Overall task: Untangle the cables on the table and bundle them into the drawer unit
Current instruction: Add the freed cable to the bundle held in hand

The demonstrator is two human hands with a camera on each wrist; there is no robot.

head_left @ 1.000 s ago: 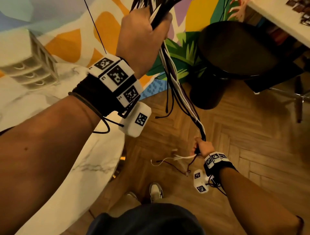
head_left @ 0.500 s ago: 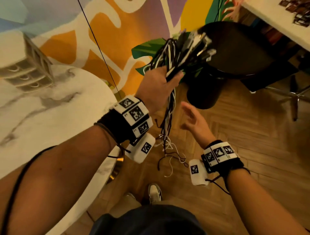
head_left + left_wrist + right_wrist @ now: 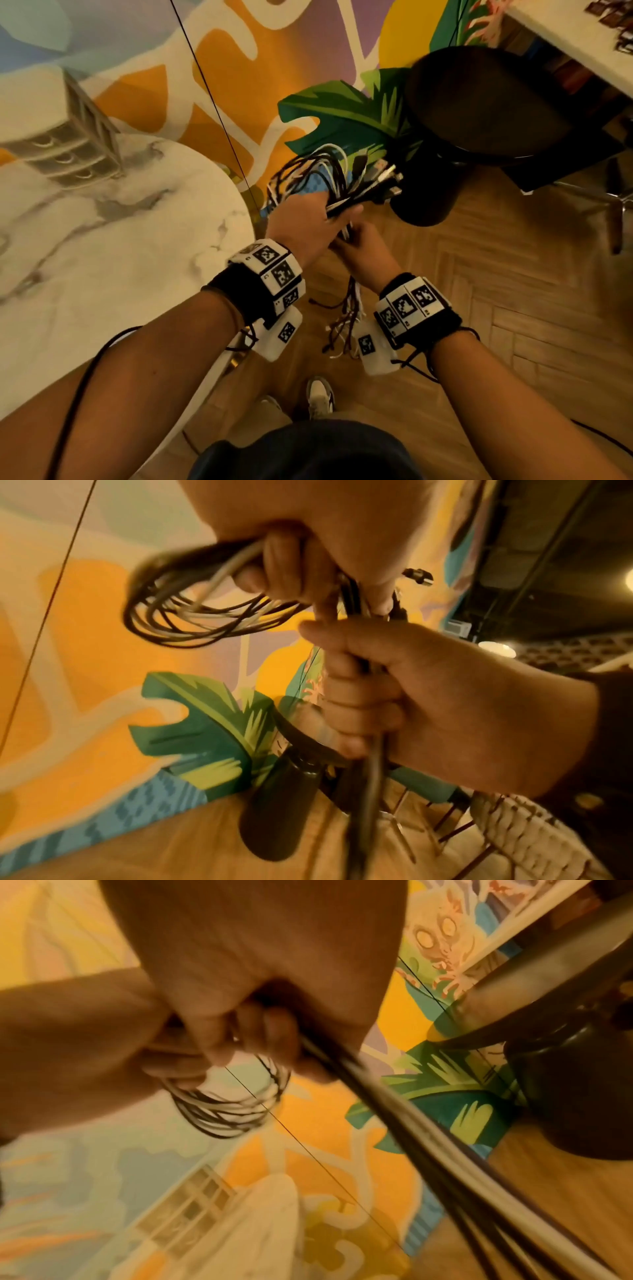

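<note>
Gripping the cables (image 3: 337,178), left hand (image 3: 305,222) above right hand (image 3: 363,250).

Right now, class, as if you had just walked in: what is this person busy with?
A person stands beside a marble table, holding a bunch of black and white cables off the table, over the wooden floor. The left hand grips the looped part, with the plugs sticking out. The right hand grips the same cables just below, and the loose ends dangle. The drawer unit sits on the table; no cable is in it yet.

Bright mural wall (image 3: 239,68), herringbone wood floor (image 3: 513,308), black stool (image 3: 479,102).
</note>
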